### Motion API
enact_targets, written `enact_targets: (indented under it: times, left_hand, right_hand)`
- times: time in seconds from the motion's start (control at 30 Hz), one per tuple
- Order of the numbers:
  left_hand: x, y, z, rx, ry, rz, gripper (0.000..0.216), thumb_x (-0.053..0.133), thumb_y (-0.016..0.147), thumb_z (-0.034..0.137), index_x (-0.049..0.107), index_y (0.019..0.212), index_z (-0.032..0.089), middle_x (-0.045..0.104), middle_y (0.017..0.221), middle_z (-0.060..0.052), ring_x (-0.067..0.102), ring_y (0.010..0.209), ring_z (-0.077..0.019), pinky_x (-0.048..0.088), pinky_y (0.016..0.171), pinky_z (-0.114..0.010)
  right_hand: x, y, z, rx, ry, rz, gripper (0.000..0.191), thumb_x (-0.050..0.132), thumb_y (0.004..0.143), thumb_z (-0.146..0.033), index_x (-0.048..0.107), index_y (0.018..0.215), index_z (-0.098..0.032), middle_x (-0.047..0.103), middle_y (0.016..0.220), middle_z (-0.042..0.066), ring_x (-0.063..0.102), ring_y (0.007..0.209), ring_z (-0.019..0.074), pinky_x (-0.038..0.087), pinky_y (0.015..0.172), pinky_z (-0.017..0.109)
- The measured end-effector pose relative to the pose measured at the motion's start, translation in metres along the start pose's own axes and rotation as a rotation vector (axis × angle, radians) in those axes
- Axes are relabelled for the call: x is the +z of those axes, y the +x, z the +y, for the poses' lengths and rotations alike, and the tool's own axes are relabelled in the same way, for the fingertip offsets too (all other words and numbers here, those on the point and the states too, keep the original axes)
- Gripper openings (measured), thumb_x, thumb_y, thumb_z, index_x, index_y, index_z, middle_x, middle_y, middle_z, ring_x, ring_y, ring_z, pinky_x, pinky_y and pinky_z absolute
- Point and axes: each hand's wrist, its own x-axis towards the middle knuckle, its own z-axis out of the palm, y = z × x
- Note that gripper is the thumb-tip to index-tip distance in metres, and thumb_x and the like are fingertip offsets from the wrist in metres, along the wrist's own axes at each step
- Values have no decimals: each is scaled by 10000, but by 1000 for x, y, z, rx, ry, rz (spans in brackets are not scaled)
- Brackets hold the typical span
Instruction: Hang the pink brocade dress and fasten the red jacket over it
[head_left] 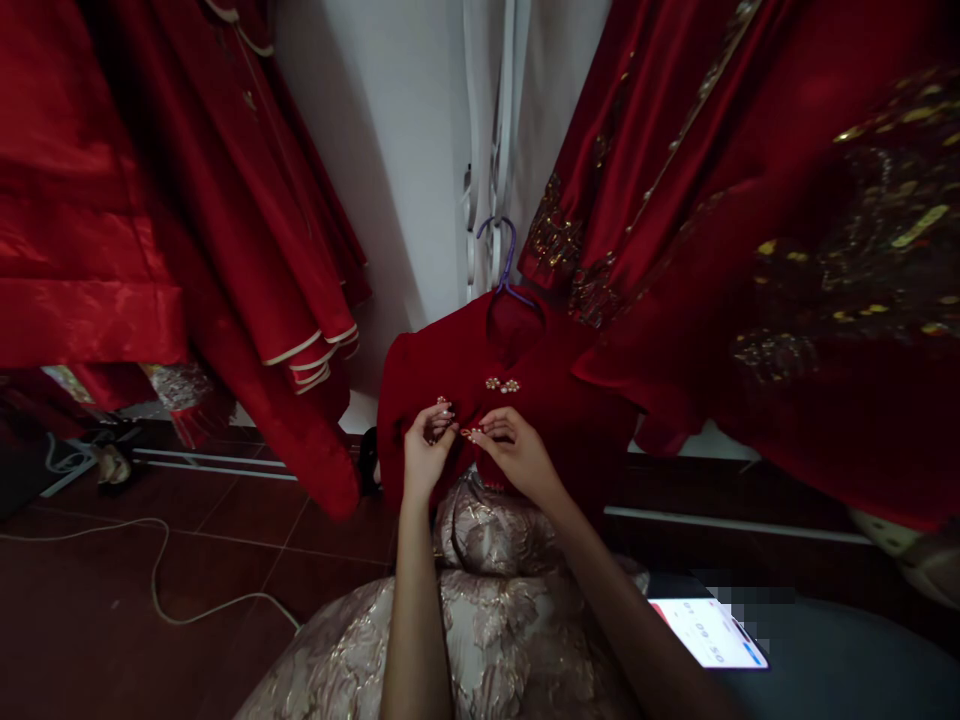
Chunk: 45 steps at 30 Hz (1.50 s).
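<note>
A dark red jacket (585, 410) hangs in front of me on a purple hanger (511, 262). A beaded fastener (502, 385) lies across its front below the neck opening and looks closed. Lower down, my left hand (430, 442) is bent in a pinch at the jacket's front edge, with another bit of beading by its fingertips. Just to the right, my right hand (516, 450) pinches a small beaded fastener with an orange-red loop (471, 433). The two hands' fingertips almost meet. Exactly what lies between the left fingers is partly hidden.
Red garments (247, 230) hang on the left, and sequined red garments (840, 270) on the right. A lit phone (709, 632) rests on a dark surface at lower right. Pale patterned fabric (495, 620) covers my lap. A cable (161, 570) crosses the tiled floor.
</note>
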Motion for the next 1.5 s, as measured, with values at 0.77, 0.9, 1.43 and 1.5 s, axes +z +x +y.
enact_targets:
  times: [0.77, 0.9, 1.43, 1.5]
  left_hand:
    - [-3, -5, 18, 23, 239, 66, 272, 616, 715, 290, 677, 943, 156, 696, 927, -71, 648, 816, -166, 498, 803, -302]
    - [-4, -5, 17, 38, 272, 89, 260, 601, 737, 336, 689, 923, 177, 700, 918, -58, 649, 824, -170, 490, 807, -291]
    - [-4, -1, 7, -88, 46, 18, 287, 642, 702, 319, 661, 897, 110, 691, 875, -99, 634, 791, -156, 484, 746, -257]
    - [-6, 0, 4, -84, 56, 5, 295, 635, 710, 322, 658, 916, 112, 689, 895, -98, 634, 800, -157, 482, 750, -260]
  right_hand:
    - [22, 14, -7, -189, -200, 66, 83, 503, 784, -209, 537, 858, -201, 586, 879, 38, 566, 766, 131, 506, 643, 249]
    - [22, 15, -6, -195, -204, 72, 74, 503, 784, -198, 539, 849, -196, 584, 874, 39, 564, 766, 129, 503, 639, 243]
    - [22, 18, -3, -212, -223, 64, 74, 519, 775, -180, 552, 840, -189, 578, 860, 26, 554, 748, 118, 491, 637, 231]
    - [23, 19, -3, -205, -229, 55, 77, 516, 776, -181, 555, 842, -188, 576, 864, 28, 553, 748, 118, 488, 625, 226]
